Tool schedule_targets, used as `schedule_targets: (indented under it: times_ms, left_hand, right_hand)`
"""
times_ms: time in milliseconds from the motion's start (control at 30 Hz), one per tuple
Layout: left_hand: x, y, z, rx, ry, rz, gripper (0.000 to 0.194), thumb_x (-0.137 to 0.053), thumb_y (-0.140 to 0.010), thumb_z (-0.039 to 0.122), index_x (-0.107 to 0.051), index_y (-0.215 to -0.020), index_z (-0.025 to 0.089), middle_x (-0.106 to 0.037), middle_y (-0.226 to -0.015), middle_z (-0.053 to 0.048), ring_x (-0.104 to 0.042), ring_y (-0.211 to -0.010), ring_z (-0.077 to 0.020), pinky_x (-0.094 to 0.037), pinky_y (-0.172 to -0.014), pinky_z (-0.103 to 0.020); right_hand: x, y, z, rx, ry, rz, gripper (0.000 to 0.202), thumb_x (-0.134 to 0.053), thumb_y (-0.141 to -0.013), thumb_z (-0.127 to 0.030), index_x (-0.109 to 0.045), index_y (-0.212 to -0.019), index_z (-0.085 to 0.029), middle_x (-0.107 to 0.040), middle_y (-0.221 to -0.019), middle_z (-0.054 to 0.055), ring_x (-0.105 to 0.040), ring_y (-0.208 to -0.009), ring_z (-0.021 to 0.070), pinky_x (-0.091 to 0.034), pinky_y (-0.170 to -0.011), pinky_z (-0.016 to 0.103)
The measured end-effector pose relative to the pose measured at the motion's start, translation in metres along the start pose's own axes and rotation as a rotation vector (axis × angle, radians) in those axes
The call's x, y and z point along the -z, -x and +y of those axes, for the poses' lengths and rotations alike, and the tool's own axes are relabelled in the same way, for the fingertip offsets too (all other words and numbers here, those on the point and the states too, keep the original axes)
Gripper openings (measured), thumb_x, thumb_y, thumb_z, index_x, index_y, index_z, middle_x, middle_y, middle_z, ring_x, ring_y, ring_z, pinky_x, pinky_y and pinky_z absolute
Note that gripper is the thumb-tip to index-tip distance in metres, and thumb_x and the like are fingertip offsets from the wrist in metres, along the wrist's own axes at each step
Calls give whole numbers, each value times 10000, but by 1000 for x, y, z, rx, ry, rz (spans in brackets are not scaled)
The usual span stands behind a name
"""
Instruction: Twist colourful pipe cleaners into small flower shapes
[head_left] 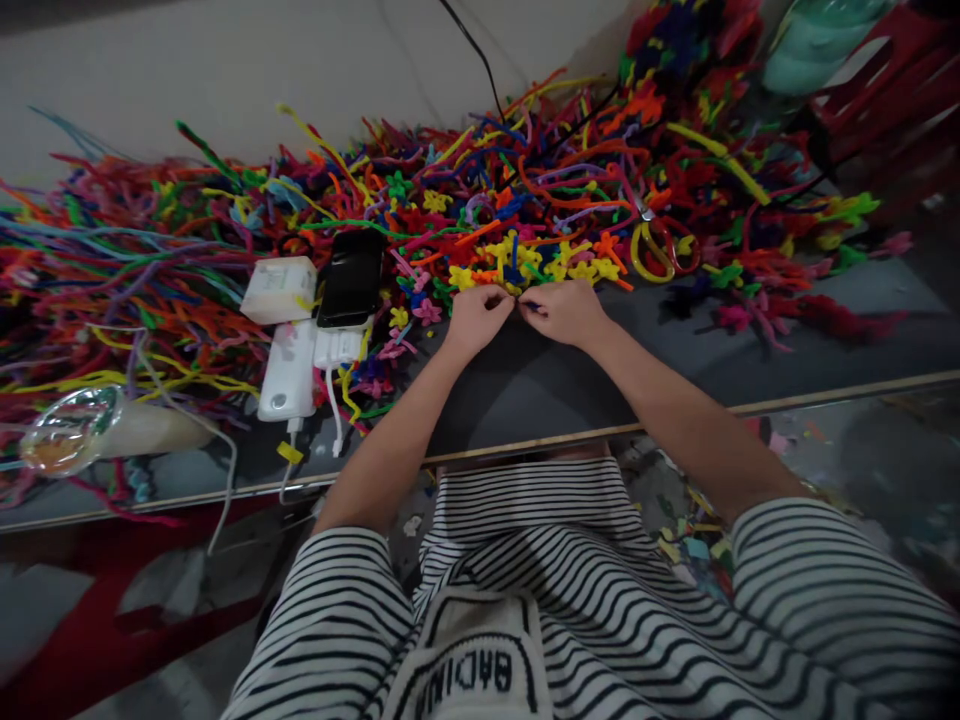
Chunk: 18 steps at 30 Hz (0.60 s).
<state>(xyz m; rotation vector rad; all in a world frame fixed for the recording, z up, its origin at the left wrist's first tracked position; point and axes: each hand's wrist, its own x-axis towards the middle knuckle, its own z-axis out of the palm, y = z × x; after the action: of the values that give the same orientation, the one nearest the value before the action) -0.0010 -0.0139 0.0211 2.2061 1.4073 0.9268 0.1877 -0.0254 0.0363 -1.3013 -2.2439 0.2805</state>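
Observation:
My left hand [480, 318] and my right hand [565, 312] meet over the dark table, fingertips almost touching. Each is closed in a pinch. A small dark blue bit, which looks like pipe cleaner [534, 307], shows at the right fingers; whatever the left fingers hold is too small to make out. Just beyond the fingertips lie yellow pipe-cleaner flowers [592, 266] and a blue piece [512, 265] among them. Scissors [654, 252] with yellow and red handles rest to the right of my right hand.
Colourful pipe cleaners [172, 270] heap along the wall. Left of my hands are a black phone [352, 278], a white box [279, 288], a white power bank [288, 370] with cables, and a lidded plastic cup [150, 428] on its side. The table's front edge [525, 440] runs before me.

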Motion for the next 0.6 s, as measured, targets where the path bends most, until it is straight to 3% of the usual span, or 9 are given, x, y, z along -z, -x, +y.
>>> schedule_targets:
  times_ms: [100, 233, 400, 600]
  left_hand:
    - [3, 0, -4, -199, -16, 55, 270, -503, -992, 329, -717, -936, 174, -742, -880, -72, -674, -847, -191, -518, -826, -321]
    - [11, -1, -13, -518, -117, 68, 316, -428, -1043, 316, -718, -1050, 192, -755, -1020, -103, -681, -1000, -205, -503, -957, -373]
    - [21, -2, -16, -652, -205, 51, 327, -429, -1049, 325, -728, -992, 205, -755, -931, -73, -692, -924, -184, -524, -853, -343]
    - [28, -2, -12, -754, -340, 31, 313, -422, -1054, 289, -721, -1002, 211, -757, -935, -59, -690, -913, -169, -519, -783, -315]
  right_hand:
    - [3, -4, 10, -45, -136, 19, 233, -592, -874, -297, -783, -907, -167, -721, -748, 63, -622, -672, 177, -406, -650, 299]
    - [3, -10, 25, -11, -384, -111, 263, -631, -851, -376, -765, -830, -150, -650, -650, 33, -497, -580, 126, -370, -584, 281]
    - [0, -12, 28, 42, -601, -229, 324, -650, -822, -463, -737, -816, -150, -660, -715, 40, -512, -645, 129, -404, -628, 286]
    - [-1, -14, 32, 30, -680, -301, 350, -669, -789, -512, -702, -788, -164, -677, -757, 39, -564, -714, 149, -441, -690, 305]
